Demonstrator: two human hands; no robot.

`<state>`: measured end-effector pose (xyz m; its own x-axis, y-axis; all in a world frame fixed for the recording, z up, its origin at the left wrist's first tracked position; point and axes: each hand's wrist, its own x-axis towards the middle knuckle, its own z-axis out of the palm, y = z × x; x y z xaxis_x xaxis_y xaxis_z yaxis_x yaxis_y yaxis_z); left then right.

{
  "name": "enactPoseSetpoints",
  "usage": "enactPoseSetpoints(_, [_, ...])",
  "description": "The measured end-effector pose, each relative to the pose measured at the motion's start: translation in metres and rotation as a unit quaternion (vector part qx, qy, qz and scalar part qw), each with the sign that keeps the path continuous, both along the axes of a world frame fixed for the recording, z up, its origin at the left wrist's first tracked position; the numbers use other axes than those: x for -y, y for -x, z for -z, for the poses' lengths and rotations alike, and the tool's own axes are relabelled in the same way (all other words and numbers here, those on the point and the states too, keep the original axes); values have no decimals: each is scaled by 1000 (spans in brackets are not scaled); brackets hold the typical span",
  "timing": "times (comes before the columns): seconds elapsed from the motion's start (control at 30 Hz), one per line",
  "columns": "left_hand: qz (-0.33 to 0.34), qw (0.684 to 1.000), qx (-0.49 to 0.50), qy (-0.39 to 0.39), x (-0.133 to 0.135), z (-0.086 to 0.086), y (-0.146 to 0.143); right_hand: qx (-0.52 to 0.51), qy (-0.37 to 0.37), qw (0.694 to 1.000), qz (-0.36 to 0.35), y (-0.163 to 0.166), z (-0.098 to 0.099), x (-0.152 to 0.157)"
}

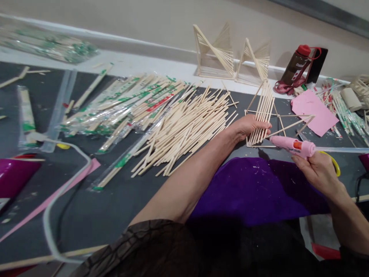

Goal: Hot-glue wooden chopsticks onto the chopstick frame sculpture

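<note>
My left hand grips a half-built frame of wooden sticks, fingers curled over a row of parallel sticks. My right hand is closed round a pink hot glue gun. The gun's nozzle points left, close to the lower edge of the stick frame. A purple cloth lies on the dark table just below both hands. A big loose pile of bare wooden sticks lies to the left of my left hand.
Wrapped chopsticks lie left of the pile. Two finished stick structures stand by the wall. A brown bottle with a red cap, pink paper, a white cable and a magenta object surround the work area.
</note>
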<state>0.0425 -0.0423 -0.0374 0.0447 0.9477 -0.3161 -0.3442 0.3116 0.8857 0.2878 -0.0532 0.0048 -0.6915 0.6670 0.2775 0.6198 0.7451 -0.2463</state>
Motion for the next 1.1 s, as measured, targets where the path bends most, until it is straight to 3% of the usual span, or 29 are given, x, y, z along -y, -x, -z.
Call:
enactPoseSetpoints(0.37, [-3,1000,-3,20,3,-7,-2,-14,-80,996,-36,-2,7,-3])
enactPoseSetpoints(0.7, [-1,1000,-11,15,2,-6,-1,-29,-88,992,-82,5,6,3])
enactPoseSetpoints(1.1, [4,1000,4,14,0,-2,0,-6,-63,996,-59,-5,11,2])
